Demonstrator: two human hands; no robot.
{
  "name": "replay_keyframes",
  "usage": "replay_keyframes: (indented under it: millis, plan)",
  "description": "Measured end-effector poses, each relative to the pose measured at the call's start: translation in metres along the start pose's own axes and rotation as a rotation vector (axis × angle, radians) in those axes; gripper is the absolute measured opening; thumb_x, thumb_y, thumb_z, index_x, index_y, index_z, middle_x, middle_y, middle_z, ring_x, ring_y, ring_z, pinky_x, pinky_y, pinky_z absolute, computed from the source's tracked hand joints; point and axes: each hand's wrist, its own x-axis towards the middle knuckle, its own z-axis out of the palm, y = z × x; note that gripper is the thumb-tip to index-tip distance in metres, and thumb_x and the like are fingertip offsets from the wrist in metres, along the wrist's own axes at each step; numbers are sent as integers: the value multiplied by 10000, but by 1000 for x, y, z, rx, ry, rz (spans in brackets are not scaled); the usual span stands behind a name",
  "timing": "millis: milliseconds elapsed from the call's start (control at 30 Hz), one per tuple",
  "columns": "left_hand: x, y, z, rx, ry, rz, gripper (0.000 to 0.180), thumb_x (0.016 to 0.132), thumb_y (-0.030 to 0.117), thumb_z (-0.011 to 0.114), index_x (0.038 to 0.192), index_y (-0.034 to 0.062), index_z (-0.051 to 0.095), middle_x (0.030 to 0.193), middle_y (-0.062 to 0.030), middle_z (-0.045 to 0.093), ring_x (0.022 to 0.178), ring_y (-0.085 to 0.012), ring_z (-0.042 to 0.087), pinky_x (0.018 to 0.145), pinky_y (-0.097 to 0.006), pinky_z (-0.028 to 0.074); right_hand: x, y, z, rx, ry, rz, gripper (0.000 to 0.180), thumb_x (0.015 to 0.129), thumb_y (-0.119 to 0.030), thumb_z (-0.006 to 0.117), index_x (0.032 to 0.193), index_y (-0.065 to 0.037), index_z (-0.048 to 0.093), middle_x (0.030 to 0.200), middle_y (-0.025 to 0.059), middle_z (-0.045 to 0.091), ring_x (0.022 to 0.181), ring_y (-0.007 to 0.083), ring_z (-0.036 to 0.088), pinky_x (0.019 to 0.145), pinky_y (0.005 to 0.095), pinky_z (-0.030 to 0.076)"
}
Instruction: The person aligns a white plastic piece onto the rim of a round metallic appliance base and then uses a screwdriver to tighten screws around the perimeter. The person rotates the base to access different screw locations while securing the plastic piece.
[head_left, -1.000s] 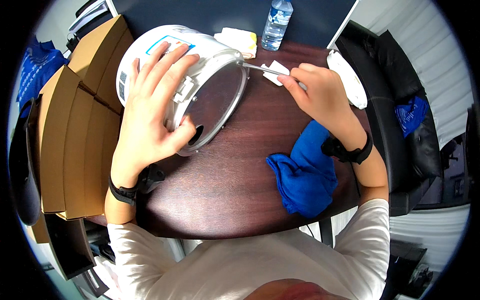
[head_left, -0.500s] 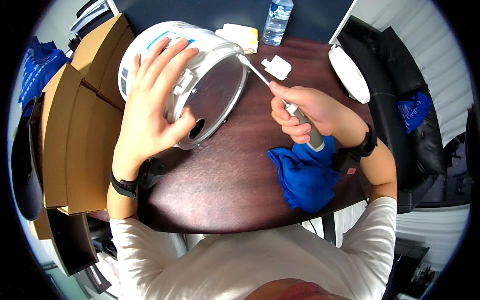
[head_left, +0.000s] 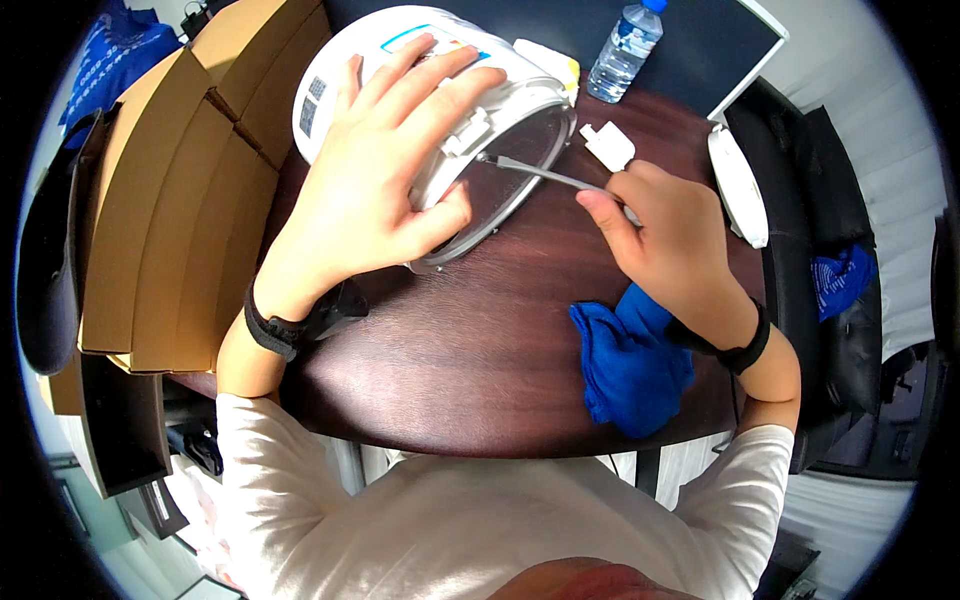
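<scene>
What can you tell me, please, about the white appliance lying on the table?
The white appliance is a round, plastic-looking cooker body tipped on its side on the dark wooden table, its open mouth facing the right hand. The left hand lies spread over it, thumb at the rim. A thin metal tool held by the right hand reaches its rim.

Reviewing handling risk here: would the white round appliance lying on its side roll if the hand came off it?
Probably: the white appliance lies on its curved wall, with the left hand pressed over it. Its size suggests some weight. The right hand pokes a thin tool at its rim.
</scene>
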Motion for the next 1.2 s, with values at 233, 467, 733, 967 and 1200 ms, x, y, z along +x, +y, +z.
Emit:
replay_keyframes:
  millis: [233,467,733,967,1200]
  plan:
    - [0,-2,2,7,18,11,746,671,223,621,1407,138,534,1484,-138,496,1444,-387,372,1144,-675,216,1,-9,-11,-110,-77,9,351,900,-338,713,691,-88,584,637,67,509,514,269,555,465,377,425]
    - [0,-3,4,35,37,22,755,668,234,621,1412,143,529,1479,-146,493,1429,-407,376,1133,-680,228,10,-20,-27,-358,-94,-28,363,890,-357,717,684,-93,578,663,55,533,544,244,586,470,365,436]
    - [28,-8,9,-19,-35,64,751,702,232,626,1429,107,492,1455,-176,500,1412,-418,382,1129,-673,248,26,-26,-55,-639,-130,-46,323,886,-353,709,702,-100,631,667,61,563,587,239,630,497,357,475]
    - [49,13,11,143,-95,-195,864,788,417,751,1493,98,369,1485,-249,436,1411,-504,341,1118,-627,325,27,10,-56,-525,-71,-39,348,902,-325,694,667,-75,634,632,91,577,538,285,614,502,371,487]
    - [13,13,27,134,34,-202,742,824,276,672,1481,80,388,1538,-269,343,1396,-602,282,971,-813,326,29,18,-55,-504,-17,-103,362,903,-339,687,671,-64,650,627,92,586,541,286,614,498,375,484]
